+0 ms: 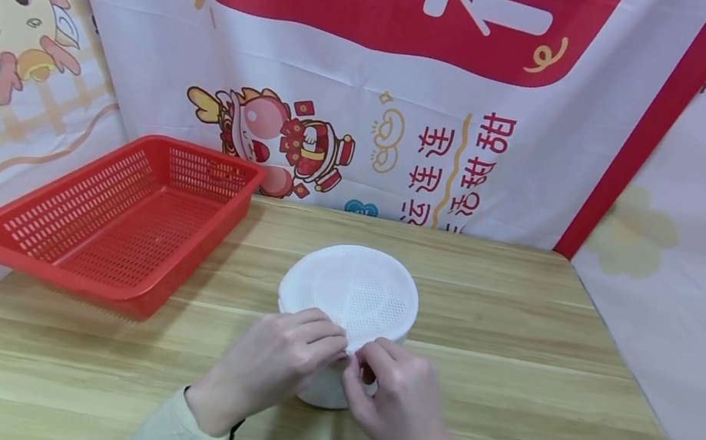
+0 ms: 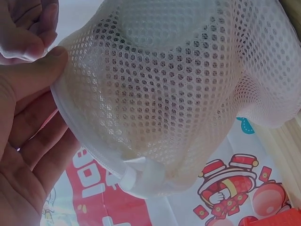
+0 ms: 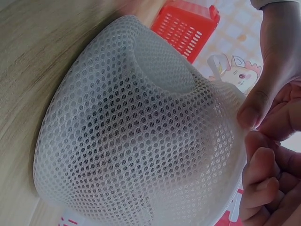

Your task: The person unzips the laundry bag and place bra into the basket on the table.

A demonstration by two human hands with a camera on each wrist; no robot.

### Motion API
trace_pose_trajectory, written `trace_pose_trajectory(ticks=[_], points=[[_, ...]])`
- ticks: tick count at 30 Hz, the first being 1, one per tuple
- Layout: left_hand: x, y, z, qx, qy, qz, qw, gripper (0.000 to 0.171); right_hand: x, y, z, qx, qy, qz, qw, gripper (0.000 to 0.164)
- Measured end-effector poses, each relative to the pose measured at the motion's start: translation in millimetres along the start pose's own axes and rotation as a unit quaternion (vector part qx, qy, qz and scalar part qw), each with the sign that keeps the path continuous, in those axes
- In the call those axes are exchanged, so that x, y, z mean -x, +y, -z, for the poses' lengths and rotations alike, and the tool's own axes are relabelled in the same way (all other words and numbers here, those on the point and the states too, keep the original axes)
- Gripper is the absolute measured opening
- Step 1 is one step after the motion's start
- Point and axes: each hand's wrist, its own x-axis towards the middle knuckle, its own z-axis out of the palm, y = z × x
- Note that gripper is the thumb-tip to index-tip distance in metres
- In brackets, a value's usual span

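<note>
A round white mesh laundry bag (image 1: 348, 289) stands upright on the wooden table in front of me. Its top is a flat mesh disc, and the honeycomb-like side wall (image 3: 127, 127) bulges and creases. My left hand (image 1: 285, 353) pinches the near top edge, thumb on the band (image 2: 77, 127) in the left wrist view. Close beside it, my right hand (image 1: 403, 400) has thumb and curled fingers at the same edge, pinching it. A small white tab (image 2: 143, 174) sits along the band. Whatever lies between the fingertips is hidden.
A red perforated plastic basket (image 1: 148, 287) stands on the left part of the wooden table (image 1: 539, 407). Printed white cloth (image 1: 365, 66) hangs along the back, and more printed cloth (image 1: 704, 255) lines the sides.
</note>
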Motion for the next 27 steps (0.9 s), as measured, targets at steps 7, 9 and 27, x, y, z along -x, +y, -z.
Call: trace_pose_trajectory(ticks=[7, 9, 27], points=[[0.9, -0.2, 0.1, -0.005, 0.005, -0.002, 1.0, 0.012, 0.5, 0.3, -0.4, 0.014, 0.002, -0.007, 1.0, 0.016], [1.3, -0.4, 0.1, -0.004, 0.003, -0.001, 1.0, 0.012, 0.5, 0.5, -0.3, 0.016, 0.003, -0.009, 1.0, 0.016], [0.3, 0.8, 1.2, -0.014, 0.003, -0.004, 0.9999, 0.015, -0.2, 1.1, 1.1, 0.019, 0.005, -0.013, 1.0, 0.018]])
